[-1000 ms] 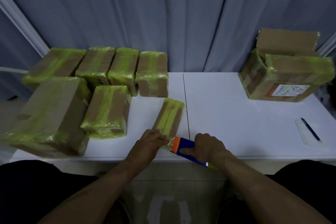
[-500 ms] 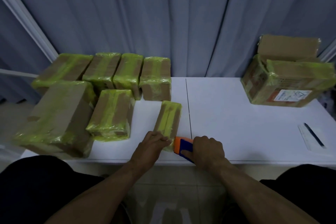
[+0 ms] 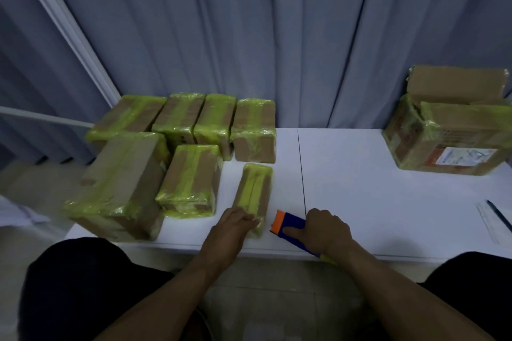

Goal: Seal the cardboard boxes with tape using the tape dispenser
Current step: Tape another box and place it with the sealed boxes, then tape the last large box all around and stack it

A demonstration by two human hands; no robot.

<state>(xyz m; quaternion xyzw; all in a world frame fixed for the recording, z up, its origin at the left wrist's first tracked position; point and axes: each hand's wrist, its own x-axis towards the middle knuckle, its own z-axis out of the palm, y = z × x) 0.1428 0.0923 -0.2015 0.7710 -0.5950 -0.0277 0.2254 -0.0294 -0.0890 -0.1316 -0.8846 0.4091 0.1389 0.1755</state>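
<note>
The tape dispenser (image 3: 288, 225) has drawn clear of the small box (image 3: 256, 188) at lower centre of the worktop (image 3: 360, 188); we judge this strip done. Our right grip (image 3: 324, 230) wraps the dispenser's handle, and our left grip (image 3: 230, 227) curls over the box's near end.

On the table (image 3: 360, 174), a narrow box (image 3: 255, 188) lies near the front edge. The left hand (image 3: 230, 227) holds its near end, and the tape dispenser (image 3: 288, 225) is just to its right, in the right hand (image 3: 324, 230). A medium box (image 3: 191, 177) stands to its left, a big box (image 3: 122, 185) further left, and a row of four boxes (image 3: 210, 119) behind. An open box (image 3: 448, 144) sits far right, with a pen (image 3: 498, 214) before it.
</note>
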